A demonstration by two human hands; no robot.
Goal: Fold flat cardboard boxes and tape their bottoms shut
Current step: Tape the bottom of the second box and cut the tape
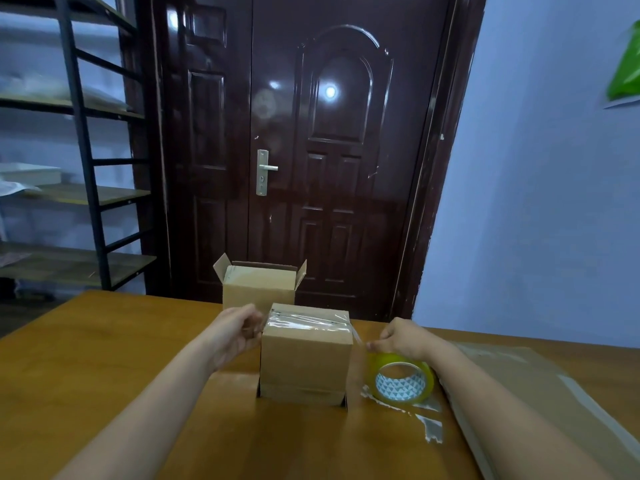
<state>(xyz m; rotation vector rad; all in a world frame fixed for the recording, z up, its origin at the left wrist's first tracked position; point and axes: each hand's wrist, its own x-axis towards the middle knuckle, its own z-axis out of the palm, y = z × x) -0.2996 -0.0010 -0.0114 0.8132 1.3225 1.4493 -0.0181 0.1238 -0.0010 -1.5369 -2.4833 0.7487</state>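
A: How are the fingers of the left hand seen?

B: They are curled in against the left face of the near box, at its upper edge, where the end of the clear tape strip is pinned down. Whether the tape end is pinched or only pressed cannot be told.

A: And the right hand?

B: Its fingers are bent over the top of the tape roll, which is gripped from above. The roll is held upright just right of the near box, low over the table, and a stretch of tape is drawn taut from it up to the box's top right edge.

A: Where is the near box placed?

B: It is stood on the table between the two hands, closed side up, with tape laid across that top face.

A: What else is found around that box?

B: Directly behind it an open box is stood, flaps raised. To its right, beyond the roll, a flat sheet of cardboard is laid, with torn tape scraps stuck to the table before it. Behind it a dark door is seen, and to its far left a metal shelf rack.
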